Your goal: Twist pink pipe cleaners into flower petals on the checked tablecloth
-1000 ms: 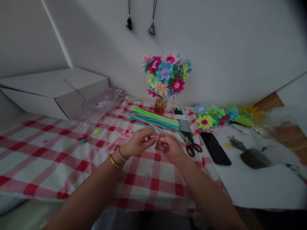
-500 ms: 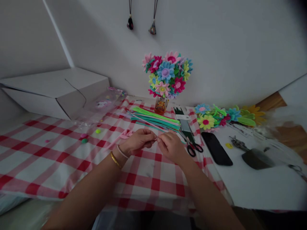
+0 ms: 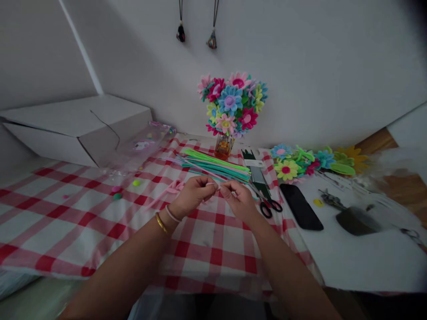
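My left hand (image 3: 191,195) and my right hand (image 3: 238,201) meet above the red-and-white checked cloth (image 3: 83,222), both pinching a thin pink pipe cleaner (image 3: 212,184) between thumb and fingers. The fingertips nearly touch each other. Most of the pipe cleaner is hidden inside the fingers. A pink pipe-cleaner shape (image 3: 170,189) lies on the cloth just left of my left hand. A bundle of green and teal pipe cleaners (image 3: 216,166) lies right behind my hands.
A glass vase of felt flowers (image 3: 231,106) stands at the wall. Scissors (image 3: 267,204), a black phone (image 3: 300,206), loose felt flowers (image 3: 300,162) and a dark tool (image 3: 356,221) lie to the right. A white box (image 3: 76,126) and small pompoms (image 3: 116,191) lie left.
Both hands have lifted slightly and turned, keeping their pinch on the pink pipe cleaner; the right hand's fingers have shifted from curled under to pinching at the tip.
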A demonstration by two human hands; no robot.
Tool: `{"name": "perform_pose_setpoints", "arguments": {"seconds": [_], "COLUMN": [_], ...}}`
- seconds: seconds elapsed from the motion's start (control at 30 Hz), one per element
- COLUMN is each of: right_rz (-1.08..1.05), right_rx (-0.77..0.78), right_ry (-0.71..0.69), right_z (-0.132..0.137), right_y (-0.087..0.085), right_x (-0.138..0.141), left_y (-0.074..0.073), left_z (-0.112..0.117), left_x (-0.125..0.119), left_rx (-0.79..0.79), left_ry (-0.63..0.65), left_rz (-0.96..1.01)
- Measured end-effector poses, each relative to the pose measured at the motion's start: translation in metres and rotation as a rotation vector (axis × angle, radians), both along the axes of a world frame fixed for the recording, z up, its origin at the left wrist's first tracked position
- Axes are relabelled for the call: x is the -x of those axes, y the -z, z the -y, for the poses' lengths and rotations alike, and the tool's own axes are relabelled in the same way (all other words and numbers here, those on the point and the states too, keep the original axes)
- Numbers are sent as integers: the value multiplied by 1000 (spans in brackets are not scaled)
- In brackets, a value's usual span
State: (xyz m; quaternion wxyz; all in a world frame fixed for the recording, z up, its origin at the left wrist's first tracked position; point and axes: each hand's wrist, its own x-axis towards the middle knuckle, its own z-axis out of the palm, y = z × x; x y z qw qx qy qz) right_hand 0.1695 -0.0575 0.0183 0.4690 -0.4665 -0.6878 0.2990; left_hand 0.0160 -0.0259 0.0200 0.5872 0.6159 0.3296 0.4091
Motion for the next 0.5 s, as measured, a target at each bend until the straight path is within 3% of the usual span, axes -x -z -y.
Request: {"name": "perform_pose_setpoints", "arguments": {"seconds": [0.1, 0.27, 0.5], "right_rz": [152, 263, 155], "right_rx": [-147, -221, -100], "right_ry": [13, 38, 30], "right_z": [2, 3, 2], "right_y": [-6, -6, 2], "right_x": [-6, -6, 5], "left_y": [1, -3, 2], "left_z": [-2, -1, -2], "left_x": [0, 3, -2], "left_rx": [192, 298, 298], "left_ry": [78, 167, 173], "left_rz": [154, 213, 316]}}
